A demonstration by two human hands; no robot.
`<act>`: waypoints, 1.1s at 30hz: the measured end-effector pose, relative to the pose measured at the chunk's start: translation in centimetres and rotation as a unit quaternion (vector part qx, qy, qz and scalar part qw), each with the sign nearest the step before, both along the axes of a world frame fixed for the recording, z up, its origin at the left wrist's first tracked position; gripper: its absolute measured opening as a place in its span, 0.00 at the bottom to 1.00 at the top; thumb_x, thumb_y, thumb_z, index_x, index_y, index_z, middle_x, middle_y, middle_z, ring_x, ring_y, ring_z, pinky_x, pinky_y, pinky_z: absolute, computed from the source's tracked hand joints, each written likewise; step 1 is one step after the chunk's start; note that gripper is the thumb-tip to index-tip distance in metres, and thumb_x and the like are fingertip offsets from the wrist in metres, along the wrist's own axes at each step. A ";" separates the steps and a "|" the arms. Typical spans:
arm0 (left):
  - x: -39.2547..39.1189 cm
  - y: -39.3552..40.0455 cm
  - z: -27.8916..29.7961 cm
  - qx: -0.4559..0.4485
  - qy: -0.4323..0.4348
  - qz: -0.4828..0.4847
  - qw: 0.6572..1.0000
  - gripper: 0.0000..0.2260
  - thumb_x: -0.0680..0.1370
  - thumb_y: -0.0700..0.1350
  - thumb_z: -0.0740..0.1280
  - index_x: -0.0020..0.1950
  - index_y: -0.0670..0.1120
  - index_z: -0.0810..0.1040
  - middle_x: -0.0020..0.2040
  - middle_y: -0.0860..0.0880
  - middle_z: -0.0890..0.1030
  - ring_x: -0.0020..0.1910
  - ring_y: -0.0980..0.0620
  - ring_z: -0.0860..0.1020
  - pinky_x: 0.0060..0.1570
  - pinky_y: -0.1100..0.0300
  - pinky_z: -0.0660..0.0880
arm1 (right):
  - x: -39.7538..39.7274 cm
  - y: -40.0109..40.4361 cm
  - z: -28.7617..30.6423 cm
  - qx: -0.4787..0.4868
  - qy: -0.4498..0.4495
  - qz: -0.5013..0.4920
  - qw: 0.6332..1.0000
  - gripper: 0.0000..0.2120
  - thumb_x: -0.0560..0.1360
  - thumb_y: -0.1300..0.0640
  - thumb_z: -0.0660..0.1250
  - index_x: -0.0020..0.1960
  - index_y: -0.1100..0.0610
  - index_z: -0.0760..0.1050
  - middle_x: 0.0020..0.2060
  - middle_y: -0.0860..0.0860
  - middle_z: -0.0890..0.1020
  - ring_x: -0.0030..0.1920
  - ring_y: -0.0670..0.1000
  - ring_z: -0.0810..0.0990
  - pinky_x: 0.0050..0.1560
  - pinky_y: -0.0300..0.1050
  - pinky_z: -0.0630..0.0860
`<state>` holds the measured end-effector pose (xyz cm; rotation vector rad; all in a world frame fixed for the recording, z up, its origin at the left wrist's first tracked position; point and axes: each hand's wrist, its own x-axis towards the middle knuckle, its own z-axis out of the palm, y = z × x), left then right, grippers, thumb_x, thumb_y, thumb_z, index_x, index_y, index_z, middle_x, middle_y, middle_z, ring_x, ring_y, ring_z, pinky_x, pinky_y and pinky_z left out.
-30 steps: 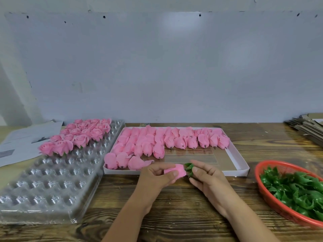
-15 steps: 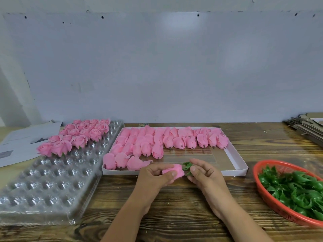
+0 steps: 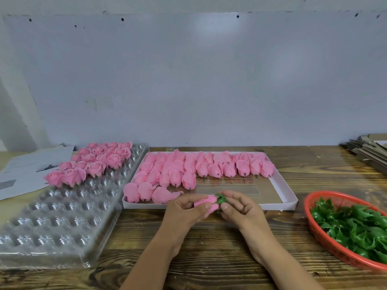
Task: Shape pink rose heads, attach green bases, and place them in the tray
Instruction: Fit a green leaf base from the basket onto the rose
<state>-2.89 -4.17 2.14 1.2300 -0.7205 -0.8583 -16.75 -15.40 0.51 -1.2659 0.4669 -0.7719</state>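
I've got the rose head point(image 3: 206, 203) pinched in left hand point(image 3: 186, 210), long axis lying sideways, base end toward right hand point(image 3: 238, 208), which pinches the green base point(image 3: 221, 199) onto it. Both held just in front of the white box point(image 3: 289, 197). Clear tray point(image 3: 62, 222) lies left, so left hand is nearer for placing. No readable labels

Head view: I look from head height, forward and down over the brown wooden surface point(image 3: 209, 248), facing the pale wall point(image 3: 188, 80).
Nearness: close, at arm's reach.
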 end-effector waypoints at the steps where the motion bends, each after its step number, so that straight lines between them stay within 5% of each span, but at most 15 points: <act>1: 0.0 0.0 0.0 0.000 0.000 -0.002 1.000 0.18 0.66 0.54 0.80 0.54 0.52 0.87 0.54 0.47 0.87 0.57 0.49 0.84 0.53 0.61 0.80 | 0.0 0.0 0.0 -0.002 0.002 -0.001 1.000 0.14 0.75 0.68 0.69 0.59 0.59 0.80 0.51 0.56 0.87 0.51 0.51 0.86 0.49 0.38 0.80; 7: 0.1 -0.1 0.0 0.006 0.003 -0.009 1.000 0.19 0.65 0.53 0.81 0.54 0.51 0.87 0.55 0.47 0.87 0.58 0.49 0.84 0.53 0.61 0.80 | -0.2 0.1 0.3 -0.019 0.003 -0.002 1.000 0.14 0.74 0.70 0.69 0.58 0.59 0.80 0.49 0.55 0.87 0.49 0.48 0.86 0.45 0.35 0.78; 10: 0.0 0.0 0.0 -0.004 0.007 -0.015 1.000 0.23 0.63 0.55 0.84 0.55 0.50 0.87 0.56 0.46 0.86 0.58 0.48 0.84 0.54 0.60 0.80 | -0.3 0.1 0.2 -0.021 0.000 0.013 1.000 0.15 0.73 0.70 0.70 0.58 0.61 0.80 0.50 0.56 0.87 0.52 0.51 0.86 0.51 0.38 0.80; 18: -0.2 -0.1 -0.2 -0.002 -0.008 -0.023 1.000 0.25 0.61 0.58 0.84 0.54 0.51 0.87 0.55 0.46 0.87 0.57 0.48 0.84 0.53 0.61 0.80 | -0.3 0.0 0.2 -0.020 -0.004 0.024 1.000 0.19 0.66 0.60 0.75 0.57 0.59 0.82 0.51 0.57 0.87 0.53 0.53 0.86 0.51 0.39 0.80; 25: 0.2 0.1 -0.2 0.002 0.027 -0.021 0.999 0.17 0.67 0.49 0.81 0.54 0.49 0.87 0.55 0.44 0.86 0.56 0.48 0.84 0.52 0.61 0.80 | -0.2 -0.1 0.3 0.041 -0.001 0.001 0.999 0.10 0.75 0.68 0.68 0.50 0.56 0.85 0.48 0.59 0.87 0.47 0.50 0.86 0.43 0.37 0.81; 33: 0.0 0.2 -0.2 0.017 0.005 -0.030 0.999 0.16 0.67 0.49 0.80 0.53 0.50 0.88 0.54 0.46 0.87 0.55 0.50 0.84 0.52 0.61 0.80 | -0.3 -0.1 0.1 -0.035 0.044 -0.046 0.997 0.08 0.72 0.66 0.73 0.43 0.55 0.87 0.41 0.57 0.87 0.37 0.45 0.80 0.38 0.36 0.78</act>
